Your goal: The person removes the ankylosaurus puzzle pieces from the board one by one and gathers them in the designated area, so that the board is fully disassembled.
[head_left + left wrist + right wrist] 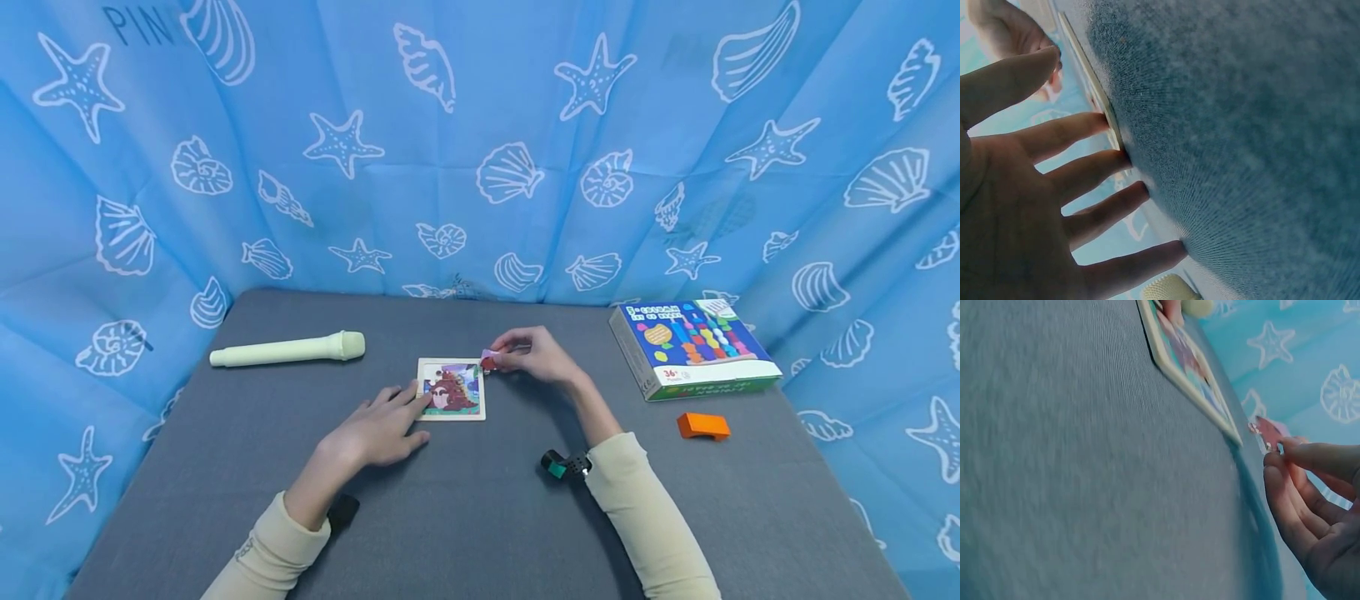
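Note:
A small framed jigsaw puzzle [453, 398] with a red-brown creature picture lies flat on the table, a gap showing near its upper left. My left hand [386, 425] is spread with straight fingers, the index fingertip on the puzzle's left side; in the left wrist view its fingertips [1099, 122] meet the frame's edge and the cloth. Between thumb and fingers my right hand [542, 357] pinches a red and pink puzzle piece [1269, 432], just off the frame's upper right corner. The right wrist view shows this piece raised, apart from the frame.
A pale microphone-shaped object [288, 349] lies at the left. At the right stand a toy box [693, 348] and an orange arch block [703, 426]. Dark grey cloth covers the table [480, 517]. A blue curtain [465, 150] with shells and starfish hangs behind.

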The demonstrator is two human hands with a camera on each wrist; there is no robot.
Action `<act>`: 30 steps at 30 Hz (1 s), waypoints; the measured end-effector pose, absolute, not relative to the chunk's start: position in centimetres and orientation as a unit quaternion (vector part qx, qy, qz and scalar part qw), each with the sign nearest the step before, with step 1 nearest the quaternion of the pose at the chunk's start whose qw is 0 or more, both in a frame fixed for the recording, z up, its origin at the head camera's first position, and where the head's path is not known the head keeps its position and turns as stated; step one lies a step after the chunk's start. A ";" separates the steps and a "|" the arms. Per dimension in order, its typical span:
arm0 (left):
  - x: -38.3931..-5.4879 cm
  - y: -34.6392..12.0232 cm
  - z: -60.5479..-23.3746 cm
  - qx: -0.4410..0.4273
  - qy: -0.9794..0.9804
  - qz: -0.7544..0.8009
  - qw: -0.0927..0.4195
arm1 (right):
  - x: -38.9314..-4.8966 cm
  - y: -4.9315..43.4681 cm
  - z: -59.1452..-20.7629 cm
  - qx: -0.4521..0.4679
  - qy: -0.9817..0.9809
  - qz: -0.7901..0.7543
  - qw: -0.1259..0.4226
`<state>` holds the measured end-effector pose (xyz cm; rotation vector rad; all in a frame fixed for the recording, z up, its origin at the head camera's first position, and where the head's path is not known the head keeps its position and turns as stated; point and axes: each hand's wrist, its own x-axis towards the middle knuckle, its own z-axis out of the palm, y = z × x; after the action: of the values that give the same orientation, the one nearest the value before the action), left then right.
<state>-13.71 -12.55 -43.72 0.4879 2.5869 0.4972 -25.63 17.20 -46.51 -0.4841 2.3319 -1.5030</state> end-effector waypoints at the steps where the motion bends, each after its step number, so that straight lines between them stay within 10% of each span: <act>1: -13.7 -12.6 -43.7 0.178 0.939 0.183 0.229 | -25.8 17.5 -46.6 -0.167 0.821 -0.522 0.161; 30: -13.4 -11.2 -43.7 0.213 0.946 0.140 0.198 | -26.1 17.6 -47.1 -0.145 0.864 -0.469 0.107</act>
<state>-13.37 -11.19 -43.74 0.5974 2.6481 0.3919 -26.11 17.61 -47.10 -0.4273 2.5444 -1.3819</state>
